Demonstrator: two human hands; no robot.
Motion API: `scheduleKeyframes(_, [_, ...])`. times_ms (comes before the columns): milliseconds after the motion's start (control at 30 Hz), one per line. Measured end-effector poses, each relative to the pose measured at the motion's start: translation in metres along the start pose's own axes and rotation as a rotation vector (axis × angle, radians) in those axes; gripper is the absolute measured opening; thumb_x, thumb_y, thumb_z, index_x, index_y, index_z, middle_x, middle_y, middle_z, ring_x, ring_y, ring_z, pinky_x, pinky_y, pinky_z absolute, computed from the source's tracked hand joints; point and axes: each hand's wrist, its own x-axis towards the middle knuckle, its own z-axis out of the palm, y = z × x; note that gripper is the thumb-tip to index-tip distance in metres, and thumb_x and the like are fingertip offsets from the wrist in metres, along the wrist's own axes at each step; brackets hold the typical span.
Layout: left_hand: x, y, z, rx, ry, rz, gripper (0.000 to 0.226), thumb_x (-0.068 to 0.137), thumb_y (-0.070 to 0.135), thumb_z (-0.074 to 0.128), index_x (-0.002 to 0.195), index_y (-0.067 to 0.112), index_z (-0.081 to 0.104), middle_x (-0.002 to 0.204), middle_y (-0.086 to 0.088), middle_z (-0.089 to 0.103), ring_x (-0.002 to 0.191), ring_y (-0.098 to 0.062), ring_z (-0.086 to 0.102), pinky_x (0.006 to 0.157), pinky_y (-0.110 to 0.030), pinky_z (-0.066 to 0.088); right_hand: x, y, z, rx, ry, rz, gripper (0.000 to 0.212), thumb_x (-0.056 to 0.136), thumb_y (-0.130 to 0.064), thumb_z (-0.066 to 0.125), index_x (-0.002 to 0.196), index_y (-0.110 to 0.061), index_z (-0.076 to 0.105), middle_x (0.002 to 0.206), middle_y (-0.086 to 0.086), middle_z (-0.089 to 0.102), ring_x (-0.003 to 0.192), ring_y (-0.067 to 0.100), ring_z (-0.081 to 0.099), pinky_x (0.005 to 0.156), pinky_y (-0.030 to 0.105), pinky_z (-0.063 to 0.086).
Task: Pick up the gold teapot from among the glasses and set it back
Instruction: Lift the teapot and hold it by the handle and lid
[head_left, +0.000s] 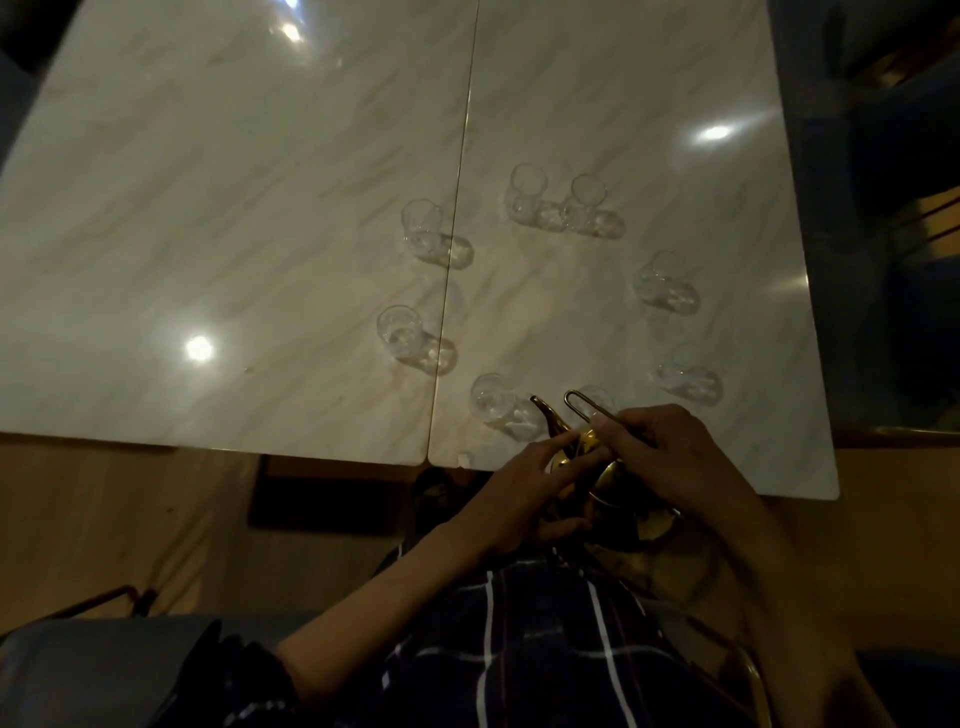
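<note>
The gold teapot (605, 467) is held low at the near edge of the marble table (260, 208), close to my body, its spout pointing up and left. My right hand (675, 457) grips its thin looped wire handle. My left hand (524, 493) cups the pot's left side, fingers stretched over the lid. Most of the pot's body is hidden by both hands. Several clear glasses stand in a ring on the table: one (491, 402) just left of the spout, one (597, 400) behind the handle loop.
More glasses stand at the left (402, 332), the back (527, 195) and the right (662, 280). A seam (457, 208) splits the two tabletops. My checked shirt (545, 649) fills the bottom; wooden floor lies below the table edge.
</note>
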Motion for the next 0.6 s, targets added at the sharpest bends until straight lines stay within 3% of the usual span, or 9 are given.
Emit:
scheduleKeyframes(233, [0.0029,-0.0004,0.0010,0.005,-0.010,-0.007,0.082,0.085,0.043,0.070,0.152,0.034,0.024,0.160,0.001,0.014,0.138,-0.019,0.034,0.098,-0.036,0.048,0.0022,0.0054,-0.0004,0.039,-0.015,0.021,0.061,0.083,-0.067,0.044,0.081,-0.015,0.075,0.069,0.010,0.071,0.067,0.024,0.070,0.071,0.048,0.058])
scheduleKeyframes(600, [0.0049,-0.0008,0.0009,0.011,-0.029,-0.014,0.080,0.087,0.043,0.069,0.153,0.033,0.024,0.162,0.003,0.011,0.140,-0.018,0.031,0.099,-0.039,0.049,0.0049,0.0083,-0.0015,0.025,-0.017,0.019,0.057,0.086,-0.064,0.046,0.080,-0.015,0.074,0.068,0.011,0.070,0.066,0.025,0.070,0.069,0.049,0.058])
